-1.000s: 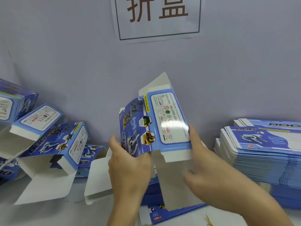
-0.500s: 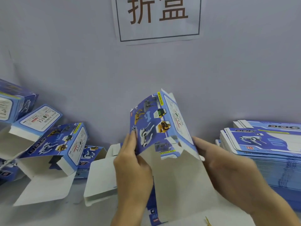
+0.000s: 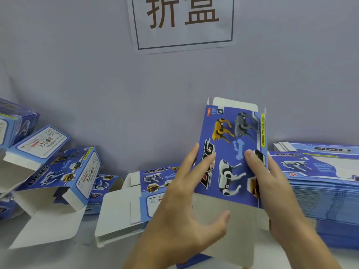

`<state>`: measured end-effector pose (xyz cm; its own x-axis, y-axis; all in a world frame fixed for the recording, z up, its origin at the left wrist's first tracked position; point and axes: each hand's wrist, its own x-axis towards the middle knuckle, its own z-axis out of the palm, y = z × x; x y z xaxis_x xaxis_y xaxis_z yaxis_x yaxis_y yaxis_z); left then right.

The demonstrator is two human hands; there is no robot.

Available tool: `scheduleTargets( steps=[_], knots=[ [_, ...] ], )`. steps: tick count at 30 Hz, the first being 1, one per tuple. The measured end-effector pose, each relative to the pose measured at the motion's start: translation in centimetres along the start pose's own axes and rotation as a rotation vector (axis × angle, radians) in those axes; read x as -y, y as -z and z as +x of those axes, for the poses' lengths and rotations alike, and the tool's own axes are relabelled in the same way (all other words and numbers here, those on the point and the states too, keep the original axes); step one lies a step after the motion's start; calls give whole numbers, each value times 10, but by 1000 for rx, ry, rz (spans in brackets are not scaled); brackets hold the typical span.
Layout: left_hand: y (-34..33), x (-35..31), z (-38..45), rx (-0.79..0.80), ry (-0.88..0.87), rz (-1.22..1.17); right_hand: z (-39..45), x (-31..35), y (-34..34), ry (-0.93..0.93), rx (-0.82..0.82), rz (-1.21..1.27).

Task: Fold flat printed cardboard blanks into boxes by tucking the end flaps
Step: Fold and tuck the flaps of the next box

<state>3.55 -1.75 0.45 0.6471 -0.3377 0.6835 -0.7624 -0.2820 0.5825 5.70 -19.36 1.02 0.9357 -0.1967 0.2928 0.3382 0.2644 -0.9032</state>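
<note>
A blue printed box [image 3: 235, 144] with robot-dog pictures stands upright in front of me, its wide front panel facing me and a white flap sticking up at its top. Its white bottom flap [image 3: 227, 228] hangs open toward me. My right hand [image 3: 272, 183] grips the box's right edge, thumb on the front panel. My left hand [image 3: 186, 206] lies against the left edge with straight, spread fingers, the thumb reaching over the white bottom flap.
A tall stack of flat blanks [image 3: 320, 183] sits at the right. A smaller pile of blanks [image 3: 124, 208] lies left of my hands. Several folded boxes [image 3: 64, 171] with open flaps lean at the far left. A paper sign [image 3: 182, 22] hangs on the grey wall.
The box has turned from its narrow label side to its wide front panel facing me and shifted right. My left hand has opened flat against its edge.
</note>
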Motion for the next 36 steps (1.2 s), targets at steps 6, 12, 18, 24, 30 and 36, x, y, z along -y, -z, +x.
scheduleTargets(
  steps=[6, 12, 18, 24, 30, 36],
  knots=[
    [32, -6, 12, -376, 333, -448, -6, -1, -8, 6, 277, -137],
    [51, -3, 5, -380, 477, -670, -10, -19, -22, -10, 598, -151],
    [30, 6, 1, -335, 335, -528, -9, -18, -12, 103, 459, -15],
    [13, 11, 0, -168, 345, -505, -8, -8, -15, 398, 24, -394],
    [21, -7, 9, -389, 336, -533, -11, -16, -27, 467, 111, -385],
    [28, -18, 12, -517, 270, -424, -19, -13, -42, 516, 147, -369]
  ],
)
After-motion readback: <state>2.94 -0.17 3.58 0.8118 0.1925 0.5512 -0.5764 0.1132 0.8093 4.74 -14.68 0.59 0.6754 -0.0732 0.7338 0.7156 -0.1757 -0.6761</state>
